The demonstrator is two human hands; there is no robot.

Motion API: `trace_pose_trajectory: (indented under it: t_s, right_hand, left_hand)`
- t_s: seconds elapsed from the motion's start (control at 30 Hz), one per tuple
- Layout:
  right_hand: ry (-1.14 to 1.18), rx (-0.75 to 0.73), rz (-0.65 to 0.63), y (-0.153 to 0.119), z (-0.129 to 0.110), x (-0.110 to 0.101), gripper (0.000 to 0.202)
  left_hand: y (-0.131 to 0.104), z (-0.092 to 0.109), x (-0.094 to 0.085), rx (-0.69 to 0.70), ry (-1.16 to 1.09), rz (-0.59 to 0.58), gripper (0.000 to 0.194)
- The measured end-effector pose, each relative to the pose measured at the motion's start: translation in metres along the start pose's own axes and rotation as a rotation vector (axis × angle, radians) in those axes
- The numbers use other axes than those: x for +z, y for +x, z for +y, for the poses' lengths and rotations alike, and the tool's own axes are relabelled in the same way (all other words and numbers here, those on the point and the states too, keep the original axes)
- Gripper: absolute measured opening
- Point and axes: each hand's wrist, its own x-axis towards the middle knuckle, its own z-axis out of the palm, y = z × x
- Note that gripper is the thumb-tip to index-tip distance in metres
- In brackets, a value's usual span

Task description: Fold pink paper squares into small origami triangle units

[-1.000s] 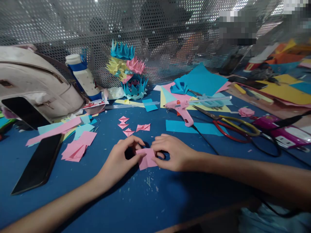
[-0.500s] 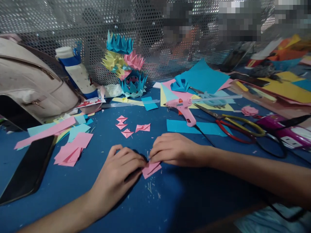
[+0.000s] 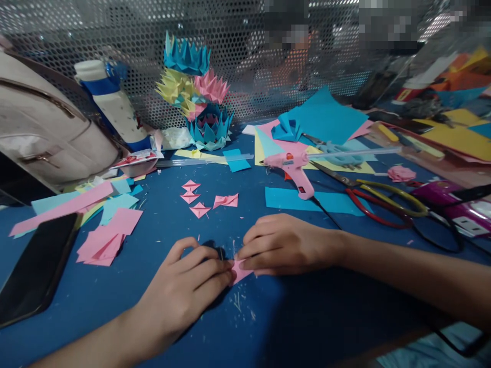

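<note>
Between my hands a small folded pink paper (image 3: 241, 273) lies on the blue table, partly covered by fingers. My left hand (image 3: 192, 286) is closed with its fingertips on the paper's left edge. From the right, my right hand (image 3: 284, 245) presses its bunched fingers on the top and right side of it. Just beyond, several small folded pink paper pieces (image 3: 200, 209) rest on the table. A stack of pink paper squares (image 3: 103, 243) lies to the left of my left hand. Past my right hand sits a pink glue gun (image 3: 295, 171) on a blue paper strip (image 3: 330, 201).
Scissors (image 3: 387, 199) with red and yellow handles lie at right, near a purple power strip (image 3: 452, 204). A phone (image 3: 42, 260), a bottle (image 3: 115, 107) and a bag (image 3: 46, 122) are at left. Folded-paper flowers (image 3: 195, 87) stand against a perforated metal screen (image 3: 238, 30).
The fingers have moved further over the pink paper, so less of it shows. My left hand has shifted slightly closer to the right one. The whole view has tilted a little.
</note>
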Motion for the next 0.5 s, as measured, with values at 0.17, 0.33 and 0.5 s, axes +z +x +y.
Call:
trace_pose_trajectory:
  t_s: [0.17,0.33,0.5]
  right_hand:
    - [0.012,-0.005,-0.003,-0.0001,-0.0006,-0.0004,0.024]
    - [0.019,-0.003,0.007,0.0007,-0.0015,-0.0008,0.023]
    - [0.008,-0.014,-0.020,-0.0007,0.0000,-0.0001,0.024]
  left_hand:
    - [0.0003,0.0012,0.0002,-0.014,0.003,0.021,0.031]
    - [0.0002,0.0010,0.0018,0.004,0.021,0.041,0.035]
    - [0.0040,0.0022,0.0001,0.034,0.062,0.052,0.037]
